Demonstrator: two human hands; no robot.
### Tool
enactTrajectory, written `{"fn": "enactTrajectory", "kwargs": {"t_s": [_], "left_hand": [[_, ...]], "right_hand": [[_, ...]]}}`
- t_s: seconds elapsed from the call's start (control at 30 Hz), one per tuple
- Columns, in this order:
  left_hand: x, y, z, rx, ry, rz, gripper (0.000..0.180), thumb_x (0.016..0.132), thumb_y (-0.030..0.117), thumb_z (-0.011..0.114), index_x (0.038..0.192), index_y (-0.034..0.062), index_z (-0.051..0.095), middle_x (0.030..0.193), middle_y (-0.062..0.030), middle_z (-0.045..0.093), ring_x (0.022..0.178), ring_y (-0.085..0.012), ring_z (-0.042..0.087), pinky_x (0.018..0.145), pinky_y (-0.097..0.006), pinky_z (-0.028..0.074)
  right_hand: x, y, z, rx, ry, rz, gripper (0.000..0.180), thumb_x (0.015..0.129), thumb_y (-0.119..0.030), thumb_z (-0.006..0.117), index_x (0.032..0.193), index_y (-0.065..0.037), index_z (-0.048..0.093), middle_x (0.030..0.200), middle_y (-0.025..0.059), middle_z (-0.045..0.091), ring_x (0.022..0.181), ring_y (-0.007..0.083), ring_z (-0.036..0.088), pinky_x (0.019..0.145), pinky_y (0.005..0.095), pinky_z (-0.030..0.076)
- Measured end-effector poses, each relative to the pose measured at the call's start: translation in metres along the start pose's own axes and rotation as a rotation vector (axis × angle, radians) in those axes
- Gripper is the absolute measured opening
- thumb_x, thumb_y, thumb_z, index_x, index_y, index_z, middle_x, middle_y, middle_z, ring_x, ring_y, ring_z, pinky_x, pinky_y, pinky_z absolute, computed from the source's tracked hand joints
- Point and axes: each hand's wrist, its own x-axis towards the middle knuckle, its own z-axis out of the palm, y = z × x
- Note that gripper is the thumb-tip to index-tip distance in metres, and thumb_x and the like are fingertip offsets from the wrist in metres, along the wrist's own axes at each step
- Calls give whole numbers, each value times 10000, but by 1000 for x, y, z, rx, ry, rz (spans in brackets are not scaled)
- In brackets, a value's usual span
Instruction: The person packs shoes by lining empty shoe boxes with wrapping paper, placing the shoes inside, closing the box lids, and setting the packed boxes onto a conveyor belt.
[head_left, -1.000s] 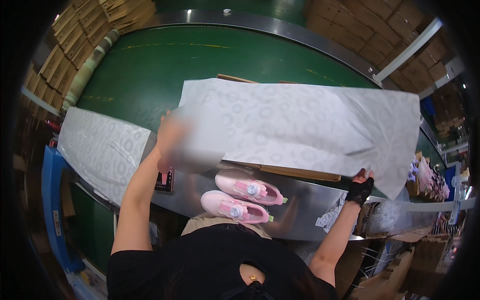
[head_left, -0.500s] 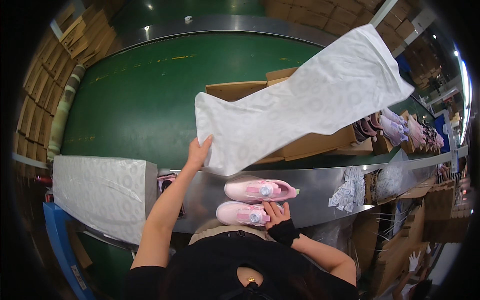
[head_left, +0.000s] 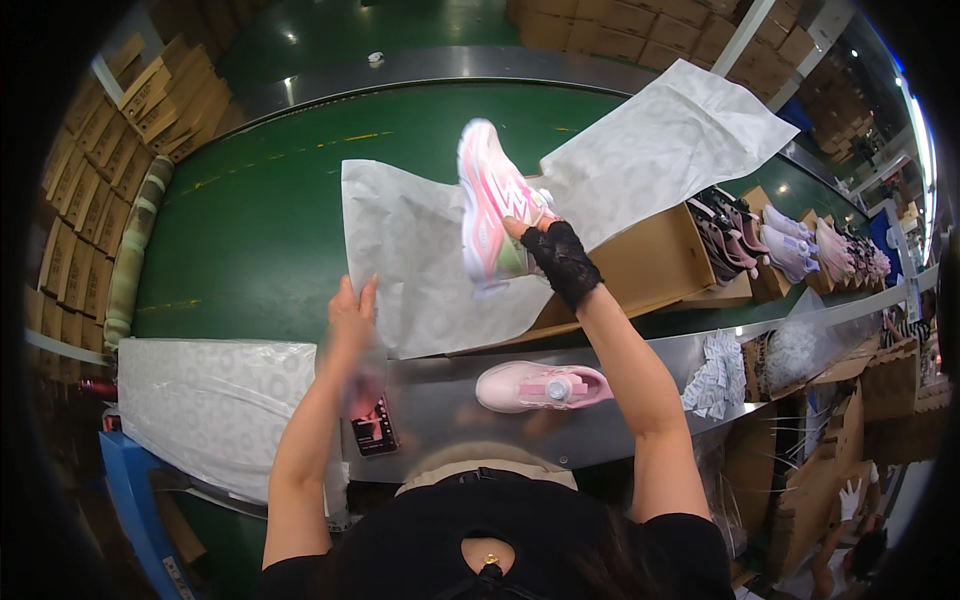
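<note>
Pinched in the fingers of my left hand (head_left: 352, 305) is the near left edge of a white patterned tissue paper sheet (head_left: 410, 240). The sheet lies across an open brown shoebox (head_left: 640, 290) and hides much of it. My right hand (head_left: 545, 240), in a black lace fingerless cover, grips a pink and white sneaker (head_left: 490, 205) by its heel end. That sneaker is tilted up above the paper, toe pointing away from me. A matching pink sneaker (head_left: 515, 388) with a round dial rests on the metal ledge (head_left: 450, 430) near my waist.
A stack of patterned tissue paper (head_left: 220, 400) lies at left, with a phone (head_left: 375, 430) beside it. Small white packets (head_left: 715, 375) are piled at right. Shoes in open boxes (head_left: 790, 245) line the green belt (head_left: 260, 230). A white-gloved co-worker's hand (head_left: 850, 498) shows lower right.
My right hand has lifted one sneaker off the ledge and carried it forward over the paper. The paper has come down onto the box, and my left hand has moved left with its edge.
</note>
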Motion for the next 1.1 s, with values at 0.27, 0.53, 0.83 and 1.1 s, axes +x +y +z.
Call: {"fn": "enactTrajectory", "kwargs": {"t_s": [0.27,0.53,0.83,1.1], "left_hand": [[31,19,-15,-534,-192,-175,310,828,260,565,973,-12,525,799,-50,593,688,-103,548,574,-248,440],[14,46,67,-825,-603,-26,422,867,221,493,1201,-26,420,1101,-103,539,943,-129,508,828,-258,392],[-17,40,120,404,-559,735,710,682,508,605,1263,152,403,1353,-167,269,1266,-329,219,974,-581,138],[1,20,119,806,-599,568,826,601,528,664,1251,91,402,1329,-204,289,1260,-345,211,961,-606,130]], "right_hand": [[-10,164,-7,-297,-49,115,340,722,-338,651,796,-9,608,655,9,569,588,110,501,570,273,414],[-27,121,45,-761,-395,-9,301,747,-263,520,959,-59,587,949,178,570,891,317,534,847,432,378],[-58,68,-126,-1034,486,-194,559,750,-134,591,1242,-23,349,1202,237,387,1052,354,421,872,384,375],[-197,42,-86,-1284,-43,-239,197,678,-148,649,830,-47,575,862,82,566,852,259,517,787,404,370]]}}
